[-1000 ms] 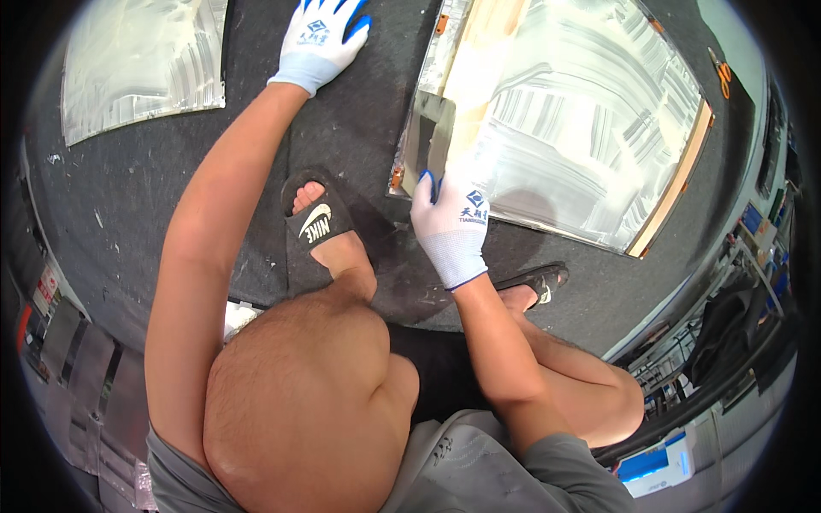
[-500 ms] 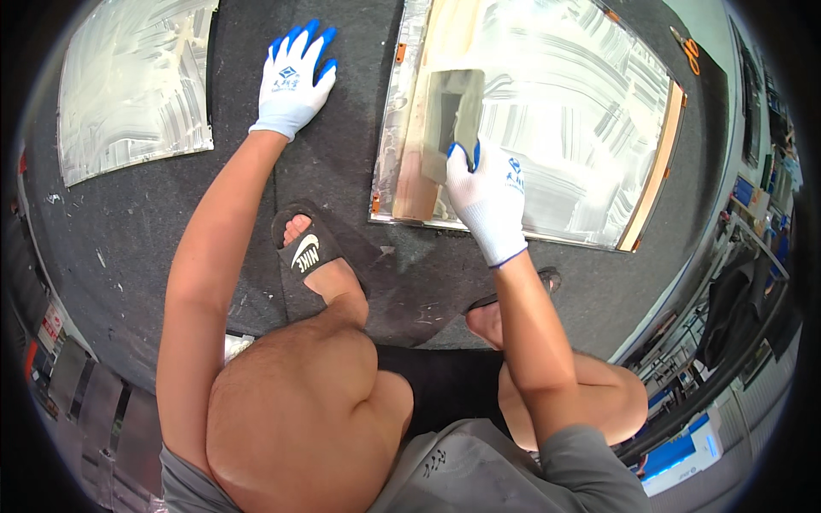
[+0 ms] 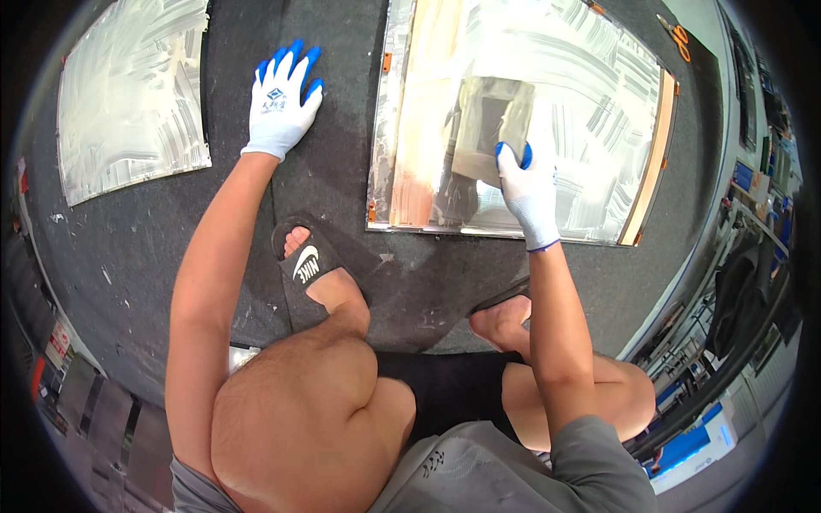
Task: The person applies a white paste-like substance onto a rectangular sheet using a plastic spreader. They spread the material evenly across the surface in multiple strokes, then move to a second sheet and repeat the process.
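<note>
My right hand, in a white glove with blue fingertips, grips the near edge of a flat, rectangular grey-green scraper. Its blade lies over a large panel smeared with whitish paste in curved streaks. A tan, brownish strip runs along the panel's left side. My left hand, gloved alike, rests palm down on the dark mat with its fingers spread and nothing in it. It lies between this panel and a second whitish, smeared panel at the far left.
Orange-handled scissors lie beyond the panel's far right corner. Small orange clips sit along the panel's edges. My sandalled left foot is on the mat, close to the panel. Racks and shelving stand at the right.
My right hand has moved the scraper to the right across the panel, away from the tan strip. My left hand stays flat on the mat; the view has shifted slightly.
</note>
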A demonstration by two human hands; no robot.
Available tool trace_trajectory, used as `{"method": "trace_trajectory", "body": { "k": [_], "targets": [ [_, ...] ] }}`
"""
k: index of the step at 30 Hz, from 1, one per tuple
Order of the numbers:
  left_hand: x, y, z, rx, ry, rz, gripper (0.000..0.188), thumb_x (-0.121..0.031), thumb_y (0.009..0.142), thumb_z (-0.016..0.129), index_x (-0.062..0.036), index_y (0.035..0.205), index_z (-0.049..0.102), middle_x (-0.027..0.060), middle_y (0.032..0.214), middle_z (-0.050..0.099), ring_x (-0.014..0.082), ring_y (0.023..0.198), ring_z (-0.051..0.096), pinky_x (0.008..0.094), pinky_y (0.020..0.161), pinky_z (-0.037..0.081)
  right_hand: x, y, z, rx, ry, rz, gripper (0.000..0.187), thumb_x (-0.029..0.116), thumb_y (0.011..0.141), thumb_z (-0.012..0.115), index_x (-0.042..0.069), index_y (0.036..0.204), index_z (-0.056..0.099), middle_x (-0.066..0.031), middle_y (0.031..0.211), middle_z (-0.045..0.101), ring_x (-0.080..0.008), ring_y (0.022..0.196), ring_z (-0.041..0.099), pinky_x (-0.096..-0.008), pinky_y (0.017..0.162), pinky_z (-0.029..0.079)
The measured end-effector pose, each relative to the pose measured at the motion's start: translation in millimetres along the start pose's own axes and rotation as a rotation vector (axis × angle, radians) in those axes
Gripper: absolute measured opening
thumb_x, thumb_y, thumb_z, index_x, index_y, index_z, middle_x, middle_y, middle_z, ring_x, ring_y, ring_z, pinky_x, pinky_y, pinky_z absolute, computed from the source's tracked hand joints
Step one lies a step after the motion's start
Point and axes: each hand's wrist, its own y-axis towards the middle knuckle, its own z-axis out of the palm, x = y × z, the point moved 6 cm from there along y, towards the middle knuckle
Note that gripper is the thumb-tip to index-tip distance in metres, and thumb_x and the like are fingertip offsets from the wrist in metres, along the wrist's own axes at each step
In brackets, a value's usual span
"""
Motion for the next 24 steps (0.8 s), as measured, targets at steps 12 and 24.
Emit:
{"method": "trace_trajectory", "body": {
  "k": [12, 24],
  "targets": [
    [-2, 2, -8, 0.021, -0.03, 0.023, 0.058, -0.034, 0.099, 0.064, -0.0186, 0.154, 0.054, 0.0142, 0.162, 0.047, 0.0365, 0.148, 0.043, 0.0523, 0.124, 0.028, 14, 28, 14, 0.005, -0.074, -0.057, 0.032, 0.026, 0.099, 0.068, -0.004, 0.106, 0.073, -0.0143, 0.081, 0.075, -0.0271, 0.075, 0.071, -0.0391, 0.073, 0.054],
    [7, 9, -12, 0.223, -0.01, 0.043, 0.065, -0.032, 0.097, 0.067, -0.0171, 0.158, 0.049, 0.0154, 0.164, 0.044, 0.0398, 0.148, 0.042, 0.0519, 0.124, 0.029, 15, 23, 20, 0.145, -0.152, 0.082, 0.045, 0.043, 0.098, 0.059, 0.0, 0.102, 0.071, -0.0277, 0.104, 0.072, -0.0462, 0.103, 0.067, -0.0521, 0.091, 0.053]
  ]
}}
